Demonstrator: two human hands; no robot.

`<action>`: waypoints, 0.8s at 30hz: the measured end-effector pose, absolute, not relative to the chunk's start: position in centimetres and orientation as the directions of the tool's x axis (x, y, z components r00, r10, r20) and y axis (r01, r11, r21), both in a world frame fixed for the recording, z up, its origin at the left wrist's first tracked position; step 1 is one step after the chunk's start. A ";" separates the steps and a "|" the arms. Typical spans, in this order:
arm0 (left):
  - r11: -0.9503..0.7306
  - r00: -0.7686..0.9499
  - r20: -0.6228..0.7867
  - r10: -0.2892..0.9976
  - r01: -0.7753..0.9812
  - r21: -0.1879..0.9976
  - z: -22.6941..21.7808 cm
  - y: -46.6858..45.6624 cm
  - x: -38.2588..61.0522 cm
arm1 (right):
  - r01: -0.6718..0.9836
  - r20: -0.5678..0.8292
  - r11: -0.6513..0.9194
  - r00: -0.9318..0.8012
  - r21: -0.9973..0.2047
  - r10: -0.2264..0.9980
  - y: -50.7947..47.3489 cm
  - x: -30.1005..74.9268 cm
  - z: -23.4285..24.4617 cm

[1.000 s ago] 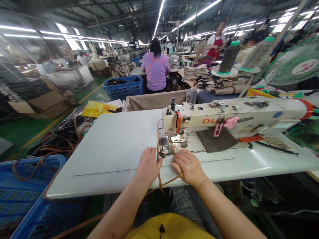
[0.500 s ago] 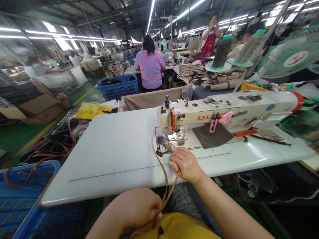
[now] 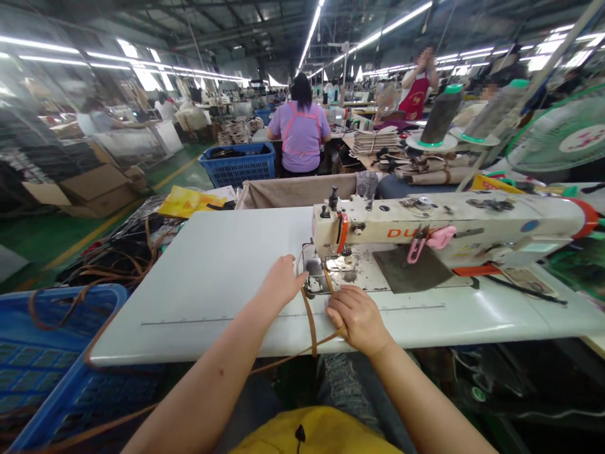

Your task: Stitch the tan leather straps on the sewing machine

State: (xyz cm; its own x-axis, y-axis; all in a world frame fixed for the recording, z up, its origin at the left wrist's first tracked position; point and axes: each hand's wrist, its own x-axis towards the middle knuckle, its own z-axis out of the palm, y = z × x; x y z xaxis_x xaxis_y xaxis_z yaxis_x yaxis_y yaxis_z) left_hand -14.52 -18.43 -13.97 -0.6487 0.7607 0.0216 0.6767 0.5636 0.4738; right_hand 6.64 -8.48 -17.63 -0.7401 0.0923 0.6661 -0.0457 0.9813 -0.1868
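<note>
A narrow tan leather strap (image 3: 309, 318) runs from under the needle of a white sewing machine (image 3: 368, 227) and hangs over the table's front edge. My right hand (image 3: 357, 318) is closed around a length of the strap, just in front of the needle plate (image 3: 340, 265). Left of the plate is my left hand (image 3: 282, 280), with thumb and fingers apart, beside the strap's other length. Whether the left fingertips touch the strap is hard to make out. Below the table edge, a loose strap trails to the lower left.
Pink thread snips (image 3: 416, 249) hang on the machine's front. A blue plastic basket (image 3: 61, 353) stands left of the white table (image 3: 222, 265). Behind the table is a fabric-lined bin (image 3: 293, 189). A fan (image 3: 562, 132) and thread cones (image 3: 442, 116) are at right. A person in purple (image 3: 302, 135) sits ahead.
My left hand has let go of the strap near my lap and moved up and forward to beside the needle plate. My right hand keeps its hold. The view has shifted slightly left.
</note>
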 end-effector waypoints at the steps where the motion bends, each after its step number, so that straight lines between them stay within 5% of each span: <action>1: 0.573 -0.661 0.024 0.750 0.668 0.475 -14.1 -17.6 -14.8 | -0.050 0.672 0.982 -0.736 -0.182 0.087 -8.5 6.6 -17.6; 24: 0.604 -0.622 -0.135 0.771 0.648 0.464 -12.6 -16.5 -15.0 | -0.071 0.661 0.979 -0.747 -0.189 0.074 -8.3 6.6 -17.5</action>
State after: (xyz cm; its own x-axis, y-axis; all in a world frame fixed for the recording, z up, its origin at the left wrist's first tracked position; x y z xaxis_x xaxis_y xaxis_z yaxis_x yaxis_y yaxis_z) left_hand -14.99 -16.46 -12.55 -0.6221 0.7712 -0.1349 0.6481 0.6040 0.4638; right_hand 6.56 -8.34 -17.45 -0.7470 0.0735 0.6607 -0.0709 0.9794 -0.1891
